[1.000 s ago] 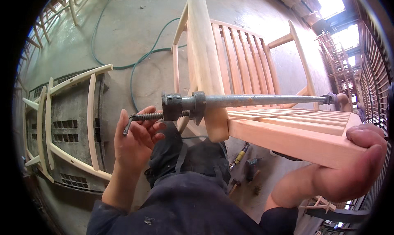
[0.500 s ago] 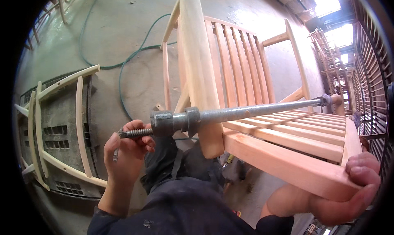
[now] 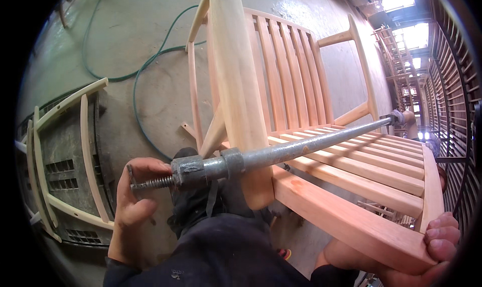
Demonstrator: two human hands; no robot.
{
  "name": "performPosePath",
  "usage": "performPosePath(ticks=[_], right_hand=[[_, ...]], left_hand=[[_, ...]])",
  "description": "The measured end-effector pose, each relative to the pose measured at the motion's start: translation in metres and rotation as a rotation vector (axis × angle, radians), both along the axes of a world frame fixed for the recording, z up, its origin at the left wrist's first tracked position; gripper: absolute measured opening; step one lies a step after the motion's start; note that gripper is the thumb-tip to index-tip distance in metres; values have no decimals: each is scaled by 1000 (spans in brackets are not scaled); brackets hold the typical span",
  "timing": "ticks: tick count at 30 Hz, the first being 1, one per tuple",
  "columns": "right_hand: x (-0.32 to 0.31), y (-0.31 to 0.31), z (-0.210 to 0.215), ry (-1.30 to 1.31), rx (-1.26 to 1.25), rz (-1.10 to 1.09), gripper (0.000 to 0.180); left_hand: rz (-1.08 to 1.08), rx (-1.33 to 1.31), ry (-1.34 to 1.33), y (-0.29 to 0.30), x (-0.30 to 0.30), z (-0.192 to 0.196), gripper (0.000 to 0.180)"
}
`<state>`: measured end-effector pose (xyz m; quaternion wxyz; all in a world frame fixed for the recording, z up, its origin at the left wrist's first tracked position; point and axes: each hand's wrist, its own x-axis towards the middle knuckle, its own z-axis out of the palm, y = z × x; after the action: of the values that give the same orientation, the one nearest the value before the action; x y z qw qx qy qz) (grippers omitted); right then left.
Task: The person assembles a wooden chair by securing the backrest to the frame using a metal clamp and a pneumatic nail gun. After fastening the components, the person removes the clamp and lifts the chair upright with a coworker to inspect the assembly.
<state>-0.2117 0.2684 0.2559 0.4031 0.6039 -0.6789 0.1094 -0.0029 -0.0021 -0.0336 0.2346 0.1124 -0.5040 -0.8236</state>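
A slatted wooden chair (image 3: 341,211) of pale, bare wood is in front of me, tilted. Across its arm and seat lies a long grey pipe clamp (image 3: 301,147), with a threaded screw and a thin cross handle at the near left end. My left hand (image 3: 131,201) is curled round that screw end, thumb below and fingers behind. At the seat frame's near right corner, my right hand (image 3: 442,242) is closed on the wood, fingers over the top. Another person's hand (image 3: 409,119) is by the clamp's far end.
Pale wooden frame parts (image 3: 88,156) lie on a dark slotted pallet (image 3: 65,169) at the left. A green hose (image 3: 135,75) loops over the concrete floor. Along the right stands a tall rack of dark bars (image 3: 449,101). More wooden frames (image 3: 399,61) are stacked at the far right.
The clamp's near end has shifted left and slightly down, and my left hand with it, turned round the handle. My right hand stays on the seat corner. The view has shifted a little.
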Motion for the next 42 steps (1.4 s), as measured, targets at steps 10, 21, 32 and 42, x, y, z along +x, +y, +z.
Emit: performPosePath(ticks=[10, 21, 32, 42], right_hand=[[3, 2, 8, -35, 81, 34, 35], [8, -25, -21, -212, -422, 93, 51], [3, -6, -18, 59, -192, 11, 34], [17, -9, -8, -100, -155, -50, 27]], left_hand=[[340, -1180, -304, -36, -19, 16, 34], [-8, 1010, 61, 39, 3, -20, 60], [-490, 958, 114, 129, -62, 11, 43], [7, 560, -383, 27, 23, -119, 17]])
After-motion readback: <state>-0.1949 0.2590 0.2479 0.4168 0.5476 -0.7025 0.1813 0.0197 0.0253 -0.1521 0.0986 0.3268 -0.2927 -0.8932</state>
